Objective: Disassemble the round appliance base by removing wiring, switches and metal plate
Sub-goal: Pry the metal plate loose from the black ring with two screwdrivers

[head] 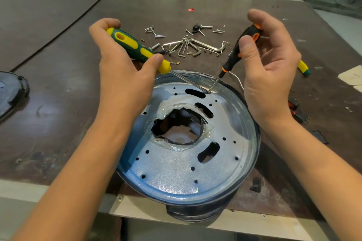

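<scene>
The left hand grips a green screwdriver and the right hand pinches a black screwdriver at the far rim of the metal plate, seemingly stiff, sharp-edged, best levered there.

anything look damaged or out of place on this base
Yes. The metal plate has a ragged, torn-looking rim round its centre hole, wrapped in crumpled clear tape, unlike its neat slots. The round base also overhangs the front edge of the table.

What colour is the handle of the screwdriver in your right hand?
Black with orange accents, on the right-hand screwdriver; seen in the head view, the only one.
</scene>
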{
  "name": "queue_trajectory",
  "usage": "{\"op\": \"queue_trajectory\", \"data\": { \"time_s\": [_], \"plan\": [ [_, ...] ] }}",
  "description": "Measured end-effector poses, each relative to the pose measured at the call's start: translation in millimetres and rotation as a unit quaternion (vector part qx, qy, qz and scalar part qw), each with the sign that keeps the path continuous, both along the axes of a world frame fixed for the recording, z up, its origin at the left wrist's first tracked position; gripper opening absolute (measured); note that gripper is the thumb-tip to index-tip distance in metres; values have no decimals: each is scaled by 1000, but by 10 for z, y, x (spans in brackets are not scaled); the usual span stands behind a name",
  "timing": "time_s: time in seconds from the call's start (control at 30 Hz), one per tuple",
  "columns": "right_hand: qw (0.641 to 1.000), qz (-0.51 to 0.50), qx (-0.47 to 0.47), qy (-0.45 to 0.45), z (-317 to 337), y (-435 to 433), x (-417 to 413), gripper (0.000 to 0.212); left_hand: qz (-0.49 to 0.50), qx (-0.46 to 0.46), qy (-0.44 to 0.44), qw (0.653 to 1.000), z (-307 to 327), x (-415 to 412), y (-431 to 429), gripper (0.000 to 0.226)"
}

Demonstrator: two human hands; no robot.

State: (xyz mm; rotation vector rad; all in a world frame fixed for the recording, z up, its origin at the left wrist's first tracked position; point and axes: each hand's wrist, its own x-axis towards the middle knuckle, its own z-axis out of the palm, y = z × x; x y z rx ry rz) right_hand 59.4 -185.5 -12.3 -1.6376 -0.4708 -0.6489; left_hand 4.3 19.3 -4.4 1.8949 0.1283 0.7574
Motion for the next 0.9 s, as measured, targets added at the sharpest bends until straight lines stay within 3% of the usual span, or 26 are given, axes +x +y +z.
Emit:
{"op": "queue_trajectory", "data": {
  "time_s": [0.13,0.33,0.5,0.7,0.9],
  "plan": [
    [998,35,41,19,-6,2,-15,37,1,0,0,1000,4,1,-2,62],
    [1000,1,-14,-14,10,6,-10,30,-6,-7,-1,1000,7,-2,-3,61],
    [999,37,33,21,-2,-7,-16,34,-8,-8,-1,1000,9,0,-2,62],
    [1000,5,-13,-21,21,7,-15,30,-5,-2,-1,1000,7,1,-4,62],
    [1000,10,22,7,5,-4,6,29,1,4,-1,1000,2,5,0,62]
  ]
}}
